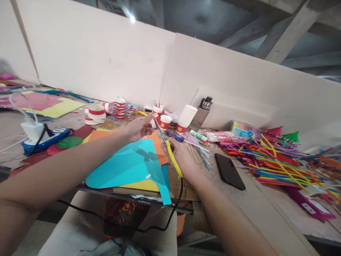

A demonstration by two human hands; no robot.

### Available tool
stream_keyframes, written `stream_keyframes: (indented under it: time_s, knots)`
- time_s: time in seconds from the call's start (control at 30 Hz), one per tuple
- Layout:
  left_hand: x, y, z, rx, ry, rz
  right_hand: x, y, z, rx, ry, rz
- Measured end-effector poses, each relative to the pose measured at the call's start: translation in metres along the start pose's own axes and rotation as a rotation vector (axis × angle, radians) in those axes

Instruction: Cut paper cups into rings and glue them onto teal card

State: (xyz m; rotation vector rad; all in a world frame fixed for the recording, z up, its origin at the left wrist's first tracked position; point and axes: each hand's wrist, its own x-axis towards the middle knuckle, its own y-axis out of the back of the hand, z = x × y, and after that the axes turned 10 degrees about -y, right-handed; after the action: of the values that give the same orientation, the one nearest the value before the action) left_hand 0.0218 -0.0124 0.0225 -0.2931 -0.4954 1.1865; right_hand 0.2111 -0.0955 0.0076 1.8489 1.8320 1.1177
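My right hand [182,153] is closed round the yellow handles of a pair of scissors [170,153], whose blades point up and left. My left hand [140,127] pinches a small white and red piece, like a cut bit of paper cup [153,120], at the blade tips. Both hands hover over a stack of coloured paper sheets, with a large cyan sheet [130,165] on top and orange and yellow sheets beneath it.
A black phone [229,171] lies right of my hands. A heap of coloured straws [277,160] fills the right side. Red and white paper cups [165,122], a stack of white cups [187,115] and a bottle [201,112] stand by the wall. A power strip [44,139] sits at left.
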Motion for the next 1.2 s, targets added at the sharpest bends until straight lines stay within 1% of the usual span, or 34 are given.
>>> stream_keyframes:
  time_s: [0.3,0.5,0.67,0.9,1.2]
  knots:
    - [0.0031,0.0066,-0.0037,-0.01,0.01,-0.024,-0.0006,0.0007,-0.0009,-0.042,-0.015,0.016]
    - [-0.0007,0.0019,-0.0011,0.009,0.014,-0.012,-0.0037,0.0001,-0.0056,-0.028,-0.019,0.016]
    - [-0.0026,-0.0014,0.0007,0.02,0.001,0.006,-0.0038,-0.001,-0.0045,-0.029,-0.025,0.023]
    - [-0.0033,-0.002,0.0019,0.012,-0.015,-0.016,-0.0047,-0.0011,-0.0057,-0.012,-0.022,0.009]
    - [-0.0012,0.0001,0.0018,-0.061,0.001,-0.036,-0.007,-0.0025,-0.0076,-0.016,-0.064,0.034]
